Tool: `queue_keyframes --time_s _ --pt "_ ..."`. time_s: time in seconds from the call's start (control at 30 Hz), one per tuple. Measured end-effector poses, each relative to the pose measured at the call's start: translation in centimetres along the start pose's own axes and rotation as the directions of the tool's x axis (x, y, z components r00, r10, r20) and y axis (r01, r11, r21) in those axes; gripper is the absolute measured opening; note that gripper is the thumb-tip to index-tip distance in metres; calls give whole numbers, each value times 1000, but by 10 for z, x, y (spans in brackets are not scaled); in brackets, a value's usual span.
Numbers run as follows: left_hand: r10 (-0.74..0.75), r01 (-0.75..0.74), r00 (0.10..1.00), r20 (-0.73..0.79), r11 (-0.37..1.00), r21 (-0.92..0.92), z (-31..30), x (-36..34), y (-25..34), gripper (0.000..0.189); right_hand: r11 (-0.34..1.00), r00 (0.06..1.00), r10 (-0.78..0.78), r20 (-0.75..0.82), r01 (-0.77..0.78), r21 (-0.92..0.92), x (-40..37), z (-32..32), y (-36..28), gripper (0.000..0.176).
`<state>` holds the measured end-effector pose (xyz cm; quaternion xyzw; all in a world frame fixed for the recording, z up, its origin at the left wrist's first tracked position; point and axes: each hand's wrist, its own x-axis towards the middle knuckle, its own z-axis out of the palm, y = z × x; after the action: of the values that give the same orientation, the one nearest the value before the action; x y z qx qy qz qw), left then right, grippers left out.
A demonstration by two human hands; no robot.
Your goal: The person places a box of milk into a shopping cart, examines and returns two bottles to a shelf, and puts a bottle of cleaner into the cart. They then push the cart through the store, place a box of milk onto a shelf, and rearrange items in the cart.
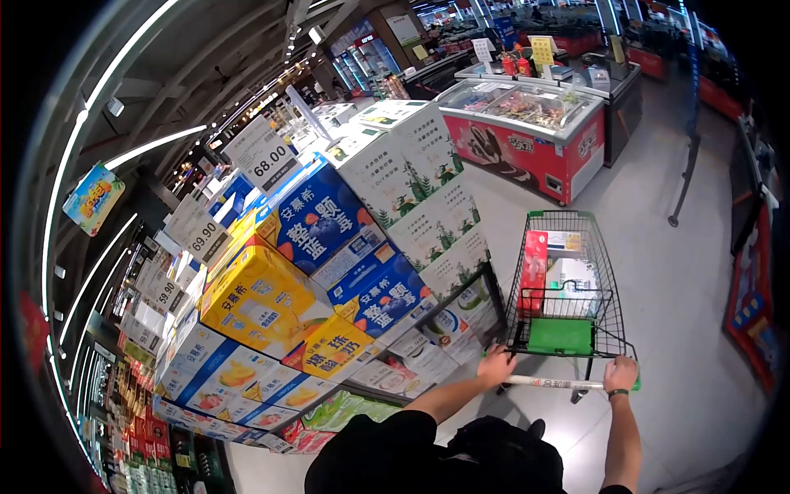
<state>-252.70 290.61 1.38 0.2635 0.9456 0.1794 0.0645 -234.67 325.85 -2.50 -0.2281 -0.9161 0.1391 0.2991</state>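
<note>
Fingers wrapped round its left end, my left hand grips the pale handle of a shopping cart. My right hand is closed on the handle's right end, with a dark band at the wrist. The black wire cart has green trim and a green child-seat panel. Inside the basket a red box lies along the left side, beside a white and green package seen through the wires.
Stacked blue cartons, yellow cartons and white plant-print cartons stand left of the cart, with price signs above. A red chest freezer stands ahead. A black post rises from the floor at right.
</note>
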Motion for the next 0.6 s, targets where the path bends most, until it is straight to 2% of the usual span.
queue_keyframes --time_s 0.07,0.13,0.27,0.4,0.47,0.53,0.6 --pt "-33 33 999 16 999 -22 5 20 9 34 1000 1000 -16 17 16 0 24 7 14 13" --pt "24 -24 1000 -19 1000 -19 12 40 24 33 999 993 37 110 -33 -36 56 10 28 18" --pt "-104 104 995 -3 994 -14 11 66 60 35 999 980 32 196 -28 -25 100 25 64 17" --pt "-148 150 987 55 987 -48 19 95 84 35 999 981 -51 186 47 27 148 38 100 17" --pt "-134 136 990 41 989 -55 35 112 87 34 996 983 -67 173 56 67 177 47 113 19" --pt "-135 139 989 51 987 -77 41 131 98 33 997 979 -70 192 63 43 206 55 122 20" --pt "-167 165 986 -5 982 -95 45 146 114 31 997 973 -77 217 75 13 234 64 137 20"
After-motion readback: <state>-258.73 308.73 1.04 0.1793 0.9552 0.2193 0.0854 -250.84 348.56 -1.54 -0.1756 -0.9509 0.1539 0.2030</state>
